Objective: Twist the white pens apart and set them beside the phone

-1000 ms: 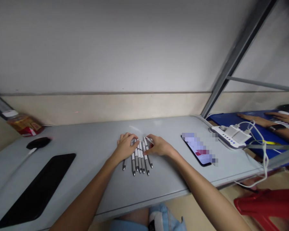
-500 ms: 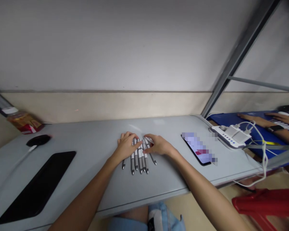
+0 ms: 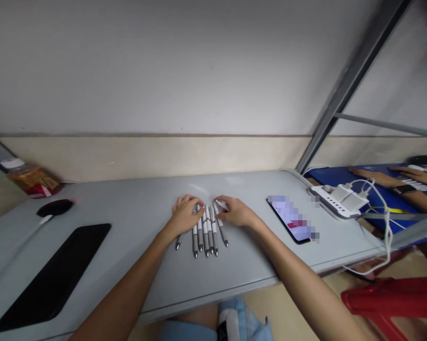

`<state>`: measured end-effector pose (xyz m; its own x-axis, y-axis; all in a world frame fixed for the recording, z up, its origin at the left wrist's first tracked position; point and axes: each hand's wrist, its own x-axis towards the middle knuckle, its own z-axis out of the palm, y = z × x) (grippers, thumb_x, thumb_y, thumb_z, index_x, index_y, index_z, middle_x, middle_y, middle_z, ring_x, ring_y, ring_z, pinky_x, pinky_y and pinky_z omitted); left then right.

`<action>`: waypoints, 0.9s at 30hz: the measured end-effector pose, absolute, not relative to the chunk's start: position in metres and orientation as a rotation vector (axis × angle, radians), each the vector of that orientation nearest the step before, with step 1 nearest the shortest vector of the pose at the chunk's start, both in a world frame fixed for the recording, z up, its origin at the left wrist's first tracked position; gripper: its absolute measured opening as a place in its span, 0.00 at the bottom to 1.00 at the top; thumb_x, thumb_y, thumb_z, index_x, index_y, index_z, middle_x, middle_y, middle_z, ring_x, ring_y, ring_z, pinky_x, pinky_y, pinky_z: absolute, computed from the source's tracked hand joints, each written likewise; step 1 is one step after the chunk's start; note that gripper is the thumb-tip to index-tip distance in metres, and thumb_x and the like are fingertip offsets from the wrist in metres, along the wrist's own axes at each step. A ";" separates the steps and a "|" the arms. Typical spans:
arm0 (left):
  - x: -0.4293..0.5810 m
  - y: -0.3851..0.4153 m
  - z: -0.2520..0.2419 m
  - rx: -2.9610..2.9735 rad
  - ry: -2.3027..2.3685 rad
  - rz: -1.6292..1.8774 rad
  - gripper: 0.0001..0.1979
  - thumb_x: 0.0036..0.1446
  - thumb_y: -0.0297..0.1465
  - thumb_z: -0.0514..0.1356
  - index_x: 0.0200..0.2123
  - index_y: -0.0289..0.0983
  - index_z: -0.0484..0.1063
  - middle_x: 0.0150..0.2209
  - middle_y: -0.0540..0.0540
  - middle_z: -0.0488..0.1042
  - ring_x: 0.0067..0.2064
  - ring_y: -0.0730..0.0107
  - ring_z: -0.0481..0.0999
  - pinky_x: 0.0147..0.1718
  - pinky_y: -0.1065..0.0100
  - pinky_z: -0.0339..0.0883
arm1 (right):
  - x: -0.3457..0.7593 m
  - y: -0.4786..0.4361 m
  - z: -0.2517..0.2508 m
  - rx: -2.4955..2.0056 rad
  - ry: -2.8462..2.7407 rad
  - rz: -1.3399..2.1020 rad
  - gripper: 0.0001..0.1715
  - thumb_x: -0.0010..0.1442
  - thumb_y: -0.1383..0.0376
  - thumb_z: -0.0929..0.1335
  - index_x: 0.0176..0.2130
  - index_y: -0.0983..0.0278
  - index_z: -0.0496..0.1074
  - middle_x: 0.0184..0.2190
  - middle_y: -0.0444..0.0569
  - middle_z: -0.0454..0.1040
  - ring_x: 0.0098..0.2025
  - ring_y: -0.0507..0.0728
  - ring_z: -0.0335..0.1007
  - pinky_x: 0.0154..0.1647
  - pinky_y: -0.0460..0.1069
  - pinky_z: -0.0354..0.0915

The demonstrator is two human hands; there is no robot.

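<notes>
Several white-and-grey pens (image 3: 206, 229) lie side by side on the grey table, their silver tips pointing toward me. My left hand (image 3: 185, 212) curls over the tops of the pens on the left side, thumb toward the row. Below its wrist sticks out the tip of one pen (image 3: 178, 242), set apart from the others. At the right side my right hand (image 3: 236, 210) has its thumb and fingers closed around the upper end of a slanted pen (image 3: 223, 232). Both hands rest low at the tabletop, and their fingers partly hide the pen tops.
A phone (image 3: 289, 220) lies right of my hands, near a white power strip (image 3: 336, 203) with cables. To the left are a black mat (image 3: 55, 277), a black disc with a cable (image 3: 55, 207) and a bottle (image 3: 31, 180). Another person's hands (image 3: 377, 177) rest on a blue surface.
My thumbs and fingers have drawn apart a little from the middle of the row. The leftmost and rightmost pens have shifted slightly with the hands.
</notes>
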<state>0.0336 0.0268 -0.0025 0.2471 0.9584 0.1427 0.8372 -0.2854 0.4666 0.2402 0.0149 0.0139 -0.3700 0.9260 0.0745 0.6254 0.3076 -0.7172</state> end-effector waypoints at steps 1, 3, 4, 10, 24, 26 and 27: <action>0.034 0.027 -0.003 2.233 1.672 0.589 0.10 0.58 0.40 0.55 0.40 0.45 0.72 0.45 0.47 0.69 0.51 0.56 0.63 0.48 0.56 0.57 | 0.240 0.015 0.014 -1.387 -2.097 0.837 0.28 0.50 0.68 0.71 0.52 0.64 0.70 0.35 0.48 0.76 0.33 0.53 0.68 0.36 0.47 0.62; 0.035 0.026 -0.005 2.238 1.699 0.604 0.11 0.58 0.41 0.55 0.39 0.44 0.72 0.44 0.47 0.69 0.50 0.56 0.63 0.47 0.57 0.57 | 0.240 0.015 0.015 -1.412 -2.097 0.860 0.29 0.49 0.67 0.72 0.52 0.64 0.70 0.35 0.48 0.75 0.32 0.53 0.68 0.35 0.47 0.62; 0.036 0.026 -0.006 2.242 1.713 0.614 0.12 0.58 0.42 0.55 0.39 0.44 0.72 0.44 0.47 0.69 0.50 0.56 0.63 0.46 0.57 0.57 | 0.240 0.016 0.015 -1.418 -2.098 0.872 0.29 0.48 0.66 0.73 0.51 0.64 0.70 0.34 0.48 0.75 0.32 0.53 0.68 0.34 0.47 0.62; 0.039 0.026 -0.012 2.274 1.751 0.644 0.14 0.56 0.46 0.56 0.37 0.43 0.72 0.43 0.46 0.69 0.49 0.57 0.63 0.44 0.59 0.57 | 0.240 0.016 0.014 -1.379 -2.098 0.906 0.31 0.48 0.62 0.74 0.52 0.64 0.70 0.35 0.48 0.75 0.33 0.53 0.68 0.33 0.46 0.61; 0.045 0.022 -0.010 2.270 1.848 0.642 0.20 0.54 0.53 0.56 0.36 0.42 0.70 0.44 0.45 0.68 0.50 0.55 0.63 0.44 0.57 0.57 | 0.235 0.011 0.015 -1.277 -2.141 0.881 0.25 0.50 0.64 0.73 0.48 0.64 0.72 0.30 0.44 0.72 0.29 0.50 0.64 0.30 0.45 0.58; 0.045 0.023 -0.010 2.259 1.846 0.639 0.21 0.54 0.53 0.56 0.36 0.42 0.70 0.44 0.45 0.68 0.50 0.55 0.63 0.44 0.57 0.57 | 0.235 0.011 0.014 -1.279 -2.140 0.892 0.25 0.50 0.64 0.73 0.48 0.64 0.72 0.30 0.44 0.73 0.29 0.50 0.64 0.30 0.45 0.58; 0.045 0.023 -0.010 2.256 1.844 0.641 0.20 0.54 0.53 0.56 0.36 0.42 0.70 0.44 0.45 0.69 0.50 0.55 0.63 0.44 0.57 0.57 | 0.235 0.012 0.013 -1.284 -2.135 0.898 0.25 0.49 0.65 0.73 0.48 0.64 0.72 0.31 0.45 0.73 0.30 0.51 0.65 0.30 0.45 0.58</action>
<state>0.0446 0.0231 -0.0101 0.1488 0.9629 0.2253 0.8950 -0.2280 0.3833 0.2349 0.0121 0.0134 -0.4384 0.8959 0.0723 0.5748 0.3413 -0.7437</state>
